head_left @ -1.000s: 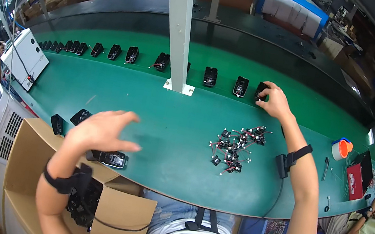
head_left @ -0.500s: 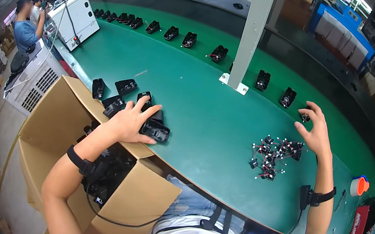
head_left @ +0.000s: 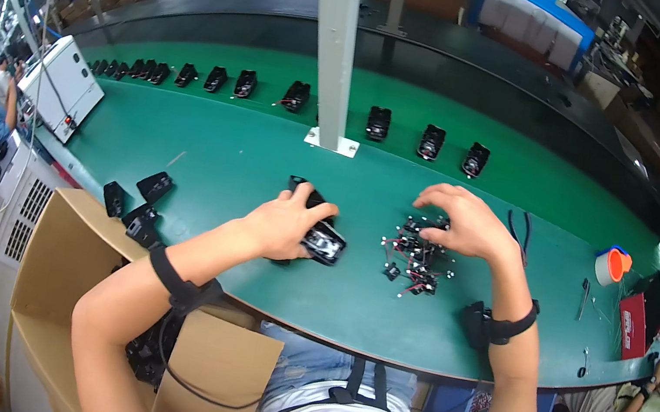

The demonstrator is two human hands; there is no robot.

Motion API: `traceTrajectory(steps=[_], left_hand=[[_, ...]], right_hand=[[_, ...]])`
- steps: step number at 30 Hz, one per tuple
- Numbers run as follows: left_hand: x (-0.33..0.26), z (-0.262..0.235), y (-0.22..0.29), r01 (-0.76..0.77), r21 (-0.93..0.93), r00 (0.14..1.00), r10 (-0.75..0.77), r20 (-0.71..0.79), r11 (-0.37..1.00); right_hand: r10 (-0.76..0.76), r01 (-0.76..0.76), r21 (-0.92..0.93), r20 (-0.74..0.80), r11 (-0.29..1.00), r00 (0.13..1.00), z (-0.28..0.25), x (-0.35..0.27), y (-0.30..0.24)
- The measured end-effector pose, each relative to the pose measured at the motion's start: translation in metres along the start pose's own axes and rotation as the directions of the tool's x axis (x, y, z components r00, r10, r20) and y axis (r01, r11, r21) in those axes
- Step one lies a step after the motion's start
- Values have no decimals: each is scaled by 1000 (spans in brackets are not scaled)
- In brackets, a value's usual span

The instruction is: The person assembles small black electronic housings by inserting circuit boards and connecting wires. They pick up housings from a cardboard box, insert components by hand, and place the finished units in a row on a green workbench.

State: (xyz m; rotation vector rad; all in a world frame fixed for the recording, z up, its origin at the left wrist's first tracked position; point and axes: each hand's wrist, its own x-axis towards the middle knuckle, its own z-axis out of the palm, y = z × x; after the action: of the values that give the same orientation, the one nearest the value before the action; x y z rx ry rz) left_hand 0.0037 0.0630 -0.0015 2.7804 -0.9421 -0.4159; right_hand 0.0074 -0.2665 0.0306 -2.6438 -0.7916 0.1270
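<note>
Green counter [head_left: 211, 128] runs past the grey post [head_left: 336, 48] on both sides. Open carton [head_left: 223, 364]: left of the post, near side. Left hand [head_left: 278, 225]: directly near side of the post, fingers curled around black housings [head_left: 325, 243], hiding much of them; lifted or resting, cannot tell. Right hand [head_left: 468, 222]: right of the post, arched, thumb and index spread, covering part of the wired pieces [head_left: 417, 265]. Red box [head_left: 633, 328]: far right of the post, pale lettering.
</note>
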Motion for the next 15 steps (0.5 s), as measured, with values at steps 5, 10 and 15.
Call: traceTrajectory(steps=[5,10,15], left_hand=[[24,-4,48,-14,140,1000,16,-18,990],[23,-15,52,-92,102,966,114,-231,991],[31,-29,59,-283,-602,945,111,-306,747]], right_hand=[[256,-241,-151,91,959,962,2,8,-13],[289,-287,-41,57,957,956,1,4,9],[-54,104,130,-341,986,939,-14,-1,20]])
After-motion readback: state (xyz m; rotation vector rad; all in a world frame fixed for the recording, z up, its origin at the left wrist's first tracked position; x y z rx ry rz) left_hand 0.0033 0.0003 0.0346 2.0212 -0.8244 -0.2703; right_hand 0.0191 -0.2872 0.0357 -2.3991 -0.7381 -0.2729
